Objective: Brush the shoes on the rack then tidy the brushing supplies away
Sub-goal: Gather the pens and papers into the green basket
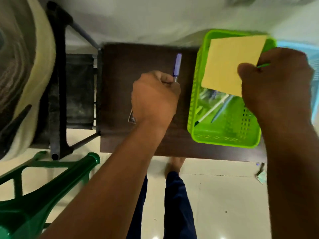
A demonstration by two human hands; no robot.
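The left hand (155, 97) gripped a purple pen (177, 66) on the bench (120, 66); at three o'clock, the right hand's (276, 83) grip pinched a yellow card (231, 62) over the green basket (224, 140).

A lime-green basket (224, 135), its walls perforated with rows of small slots, sits on a dark brown wood-grain tabletop (138, 57), with a pale yellow card (231, 64) over it and white and light blue sticks (217, 107) inside. A violet pen (177, 64) with a silvery tip shows against the brown surface, while a glossy dark green plastic chair (51, 183) and a black-framed stand (58, 83) flank the left. Navy trousers (176, 204) stand over cream floor tiles (224, 195), with a sky-blue object (310, 54) at the right edge.
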